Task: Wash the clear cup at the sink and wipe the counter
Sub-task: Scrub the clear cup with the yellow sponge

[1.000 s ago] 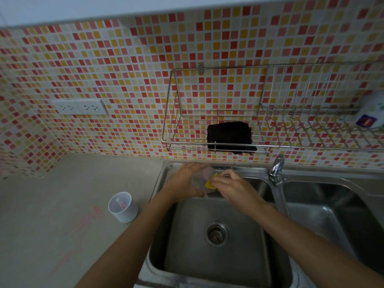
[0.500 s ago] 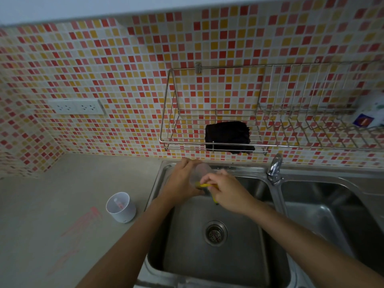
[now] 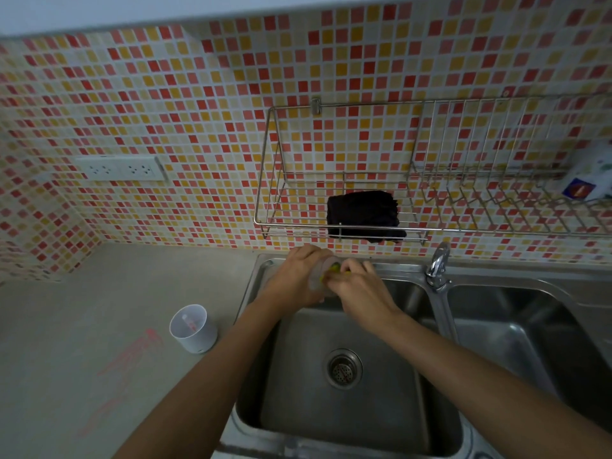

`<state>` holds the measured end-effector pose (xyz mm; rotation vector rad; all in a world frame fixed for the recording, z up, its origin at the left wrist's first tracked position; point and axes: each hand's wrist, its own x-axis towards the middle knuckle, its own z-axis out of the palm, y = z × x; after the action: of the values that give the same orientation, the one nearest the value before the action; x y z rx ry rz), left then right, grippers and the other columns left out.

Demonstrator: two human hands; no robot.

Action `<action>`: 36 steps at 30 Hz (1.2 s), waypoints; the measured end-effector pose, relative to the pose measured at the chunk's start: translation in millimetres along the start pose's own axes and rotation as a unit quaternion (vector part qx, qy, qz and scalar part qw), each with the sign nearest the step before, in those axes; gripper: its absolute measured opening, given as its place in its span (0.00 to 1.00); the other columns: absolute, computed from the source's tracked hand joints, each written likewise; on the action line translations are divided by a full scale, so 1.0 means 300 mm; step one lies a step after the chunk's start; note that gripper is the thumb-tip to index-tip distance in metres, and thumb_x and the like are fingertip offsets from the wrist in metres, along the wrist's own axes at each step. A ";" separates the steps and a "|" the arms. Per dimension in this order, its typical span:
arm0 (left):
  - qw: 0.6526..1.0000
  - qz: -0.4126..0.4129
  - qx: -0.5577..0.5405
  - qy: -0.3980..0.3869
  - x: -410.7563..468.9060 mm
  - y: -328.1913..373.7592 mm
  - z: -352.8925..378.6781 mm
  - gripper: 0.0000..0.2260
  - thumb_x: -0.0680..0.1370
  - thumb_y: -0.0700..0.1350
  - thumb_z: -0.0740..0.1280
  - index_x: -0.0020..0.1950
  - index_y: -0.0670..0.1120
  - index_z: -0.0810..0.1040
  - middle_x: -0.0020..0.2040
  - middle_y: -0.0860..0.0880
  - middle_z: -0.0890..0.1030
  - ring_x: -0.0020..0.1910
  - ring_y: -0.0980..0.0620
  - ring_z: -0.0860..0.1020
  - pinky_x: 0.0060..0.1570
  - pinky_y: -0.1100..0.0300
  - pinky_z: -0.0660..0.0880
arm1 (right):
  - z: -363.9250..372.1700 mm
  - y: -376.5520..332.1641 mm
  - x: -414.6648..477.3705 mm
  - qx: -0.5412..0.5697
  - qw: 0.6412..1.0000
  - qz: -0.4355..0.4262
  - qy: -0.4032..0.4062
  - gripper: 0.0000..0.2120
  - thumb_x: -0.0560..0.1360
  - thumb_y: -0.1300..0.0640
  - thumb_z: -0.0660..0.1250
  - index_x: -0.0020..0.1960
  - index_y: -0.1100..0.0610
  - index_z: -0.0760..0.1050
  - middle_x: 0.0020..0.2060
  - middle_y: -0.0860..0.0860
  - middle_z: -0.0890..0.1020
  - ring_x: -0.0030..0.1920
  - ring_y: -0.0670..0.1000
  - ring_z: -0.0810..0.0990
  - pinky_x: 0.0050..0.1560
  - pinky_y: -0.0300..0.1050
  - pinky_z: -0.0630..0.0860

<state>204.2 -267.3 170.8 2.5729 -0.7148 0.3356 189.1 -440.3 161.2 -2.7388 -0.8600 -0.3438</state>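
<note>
Hands, since half a second ago: the left hand (image 3: 294,279) and right hand (image 3: 362,291) have shifted back over the sink (image 3: 381,409) toward its rear rim, and a greener scrap of the sponge (image 3: 334,269) shows between them.
Forearms: both come in from the bottom edge and are cut off there.
Sink: steel, with a drain (image 3: 342,368) in the floor of the left basin. The front rim is clipped by the frame. The right basin (image 3: 530,332) is dim and runs off the right edge.
Counter (image 3: 66,326): grey, left of the sink, with a reddish smear (image 3: 132,356) whose lower streaks fade out.
White cup (image 3: 193,327): upright near the sink's left rim, just right of the smear's top. Something pinkish lies inside, too small to tell.
Left hand: wrapped round the clear cup (image 3: 317,277) from the left, fingertips hidden behind it.
Clear cup: held over the back of the left basin. It is see-through and blurred, so its tilt and mouth are hard to make out.
Right hand: back toward the camera, fingers curled on the sponge and pressing it to the cup. Inside or outside the cup, I cannot tell.
Faucet (image 3: 437,263): on the ridge between the basins, right of the hands and apart from them.
Rack (image 3: 298,225): wire, on the tiled wall, its right end leaving the frame.
Cloth (image 3: 362,215): dark and folded in the rack's left section, with a corner hanging below the front rail.
Socket (image 3: 122,168): double, on the tiles left of the rack.
Container (image 3: 592,180): white, at the rack's far right, blurred and cut off, its label unreadable.
</note>
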 end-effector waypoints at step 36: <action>0.994 -0.087 -0.061 0.012 -0.034 -0.032 0.049 0.36 0.62 0.47 0.80 0.67 0.44 0.69 0.61 0.47 0.68 0.59 0.52 0.69 0.55 0.58 0.75 | -0.015 0.050 -0.009 0.255 0.965 0.018 -0.058 0.15 0.77 0.64 0.64 0.61 0.53 0.79 0.53 0.46 0.83 0.48 0.41 0.80 0.53 0.35 0.74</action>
<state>202.5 -262.8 151.1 2.4882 -0.4824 0.2581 195.1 -455.0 162.0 -2.3036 -0.7933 0.0465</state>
